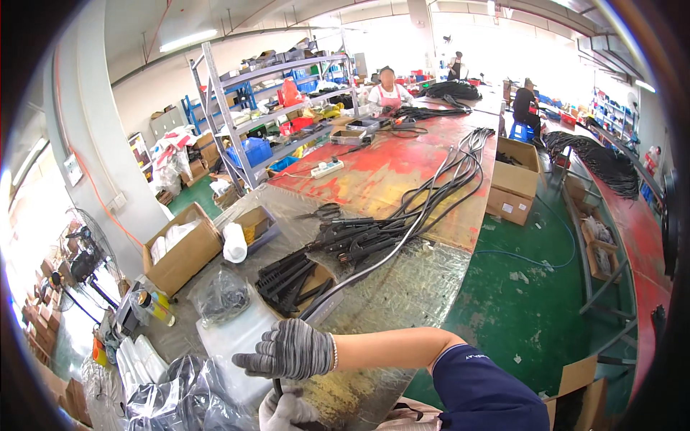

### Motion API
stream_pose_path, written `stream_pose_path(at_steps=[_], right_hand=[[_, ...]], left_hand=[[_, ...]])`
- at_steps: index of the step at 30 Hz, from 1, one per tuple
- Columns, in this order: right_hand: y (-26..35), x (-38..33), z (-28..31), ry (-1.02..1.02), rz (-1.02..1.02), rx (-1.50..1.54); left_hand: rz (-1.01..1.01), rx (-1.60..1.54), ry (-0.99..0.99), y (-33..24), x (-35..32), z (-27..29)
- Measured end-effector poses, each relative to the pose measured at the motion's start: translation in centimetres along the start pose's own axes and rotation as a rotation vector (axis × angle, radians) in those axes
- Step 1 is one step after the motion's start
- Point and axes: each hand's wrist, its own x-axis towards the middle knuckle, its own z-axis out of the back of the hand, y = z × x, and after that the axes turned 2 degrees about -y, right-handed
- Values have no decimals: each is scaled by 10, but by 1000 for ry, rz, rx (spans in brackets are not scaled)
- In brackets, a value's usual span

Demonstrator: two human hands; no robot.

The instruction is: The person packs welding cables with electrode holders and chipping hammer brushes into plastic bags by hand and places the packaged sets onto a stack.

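Note:
My right hand [295, 350], in a grey striped knit glove, reaches across from the right. Its fingers are wrapped round a dark cable [320, 300] that runs up to the far right into a bundle of cables [431, 194]. Just below it, at the lower edge, is my left hand [287, 411] in a pale glove, partly cut off by the picture. A short dark length of the cable shows between the two hands, and the left fingers are closed on it. Black plug-like parts [287, 280] lie in a cardboard box ahead, with more black cable ends [352, 241] beyond.
Clear plastic bags [180, 395] and a bag of parts [221, 296] lie on the left. Beyond are a cardboard box [183, 248], a white roll [234, 243], scissors [327, 210] and a power strip [327, 169]. Another person [389, 93] stands across the red table [374, 158].

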Motion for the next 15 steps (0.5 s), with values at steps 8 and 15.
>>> stream_pose_path(at_steps=[8,15], right_hand=[[-133,-213,0,118,-117,-140],[-104,-228,87,895,-470,-252]], left_hand=[[135,148,18,-121,15,-55],[-356,437,-506,-137,-62,-52]])
